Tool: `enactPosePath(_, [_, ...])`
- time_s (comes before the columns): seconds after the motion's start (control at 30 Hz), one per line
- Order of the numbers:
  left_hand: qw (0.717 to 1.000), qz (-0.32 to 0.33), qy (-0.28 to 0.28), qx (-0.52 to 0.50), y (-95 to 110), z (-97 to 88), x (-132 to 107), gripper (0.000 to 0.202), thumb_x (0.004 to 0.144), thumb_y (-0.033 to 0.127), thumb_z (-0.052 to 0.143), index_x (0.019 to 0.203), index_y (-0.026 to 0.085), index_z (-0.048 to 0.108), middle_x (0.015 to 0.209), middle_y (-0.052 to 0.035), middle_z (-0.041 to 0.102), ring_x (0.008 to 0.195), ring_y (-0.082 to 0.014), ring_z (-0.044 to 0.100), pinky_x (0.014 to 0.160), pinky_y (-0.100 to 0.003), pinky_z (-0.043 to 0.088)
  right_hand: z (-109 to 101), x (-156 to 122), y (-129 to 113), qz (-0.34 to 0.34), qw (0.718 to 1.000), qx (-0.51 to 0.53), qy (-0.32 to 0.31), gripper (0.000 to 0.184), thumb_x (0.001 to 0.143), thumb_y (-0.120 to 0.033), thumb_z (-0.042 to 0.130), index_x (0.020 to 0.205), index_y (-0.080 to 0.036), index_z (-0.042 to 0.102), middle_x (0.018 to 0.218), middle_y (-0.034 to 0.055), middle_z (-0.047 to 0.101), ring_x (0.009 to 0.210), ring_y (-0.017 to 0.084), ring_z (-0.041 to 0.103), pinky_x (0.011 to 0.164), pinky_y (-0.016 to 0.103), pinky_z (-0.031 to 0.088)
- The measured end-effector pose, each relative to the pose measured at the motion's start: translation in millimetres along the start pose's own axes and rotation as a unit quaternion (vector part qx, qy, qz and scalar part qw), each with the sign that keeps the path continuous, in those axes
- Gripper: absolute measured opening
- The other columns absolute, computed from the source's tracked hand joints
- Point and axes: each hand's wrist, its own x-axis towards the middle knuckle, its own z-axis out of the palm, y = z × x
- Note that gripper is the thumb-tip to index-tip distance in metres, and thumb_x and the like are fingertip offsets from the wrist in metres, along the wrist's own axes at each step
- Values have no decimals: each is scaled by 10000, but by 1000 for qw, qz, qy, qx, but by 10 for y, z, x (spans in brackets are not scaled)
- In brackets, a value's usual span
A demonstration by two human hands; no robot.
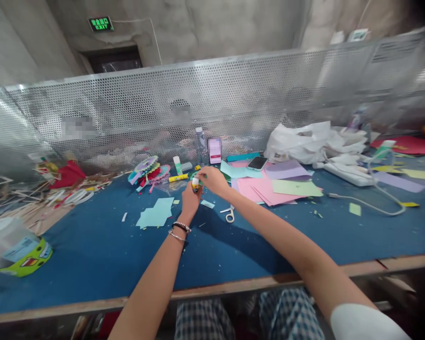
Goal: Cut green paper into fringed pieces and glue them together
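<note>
Both my arms reach out over the blue table [92, 245]. My left hand [190, 200], with bracelets at the wrist, is closed around a small glue stick [195, 183] with a white and yellow body. My right hand [212, 179] is closed on the top of the same glue stick, where something green shows between the fingers. Small white-handled scissors [229, 215] lie on the table just right of my hands. Light blue paper pieces [156, 213] lie just left of them.
Pink, green and purple paper sheets [279, 186] and a phone [257, 163] lie to the right. Folded paper crafts [147, 171], a yellow marker [177, 178], a bottle [199, 144] stand behind. A white plastic bag [301, 141], a power strip and cable sit far right. A perforated metal screen [127, 108] borders the back.
</note>
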Motion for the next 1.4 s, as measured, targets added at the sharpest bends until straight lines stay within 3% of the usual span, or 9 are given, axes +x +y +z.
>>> enactPosePath(0.1, [1000,15,-19,12,-9,-3,-5,215,814,319,509,966,167,516,670,-18,617,538,-143,583,509,-247,451,11,-171,-11,-10,1000,-6,11,209,865,-231,492,837,-194,695,929,63,673,908,176,572,833,302,416])
enactPosePath(0.3, [988,70,-87,107,-10,-6,-140,139,804,301,511,877,190,551,570,8,560,512,-135,532,542,-242,380,-25,-535,57,30,995,64,71,65,767,-242,621,772,-192,661,933,43,646,929,174,548,852,315,420])
enactPosePath(0.43, [987,87,-116,74,131,66,-279,140,789,299,519,863,184,552,576,19,561,480,-115,505,518,-230,368,-151,-709,89,40,988,100,110,24,729,-208,647,716,-189,652,917,39,643,920,169,556,869,322,414])
enactPosePath(0.6, [988,80,-135,10,377,261,-326,217,787,334,517,918,167,559,526,43,536,412,-95,456,470,-220,365,-417,-806,141,48,982,112,145,36,726,-195,639,701,-192,664,904,38,648,913,166,557,865,307,419])
enactPosePath(0.8, [983,121,-134,23,548,691,-198,214,780,359,527,869,167,557,614,22,550,543,-104,480,542,-219,380,-623,-888,425,83,967,111,213,74,745,-236,617,707,-211,675,919,40,639,926,171,564,868,318,427])
enactPosePath(1.0, [991,40,-127,-7,448,1170,100,214,790,310,525,923,164,442,701,20,535,619,-104,495,626,-227,384,-740,-981,904,222,909,129,328,219,762,-365,561,758,-183,682,900,82,653,859,187,581,808,324,446])
enactPosePath(1.13, [987,26,-156,-44,392,1363,275,197,799,251,506,931,183,377,737,21,533,636,-94,508,648,-222,386,-753,-997,1154,335,863,184,331,336,702,-461,577,794,-156,685,815,77,673,719,182,578,697,307,455])
enactPosePath(1.27, [987,27,-153,-38,430,1490,338,195,791,236,517,915,201,370,735,27,512,609,-98,496,621,-226,377,-752,-993,1170,355,824,293,332,462,672,-564,547,824,-146,673,779,59,670,722,177,591,614,267,445])
enactPosePath(1.4, [994,20,-110,-20,419,1574,339,176,769,210,546,866,192,400,726,24,504,638,-107,489,655,-235,376,-812,-1009,1066,381,774,398,312,476,657,-575,553,869,-162,662,944,74,668,770,164,603,595,246,437])
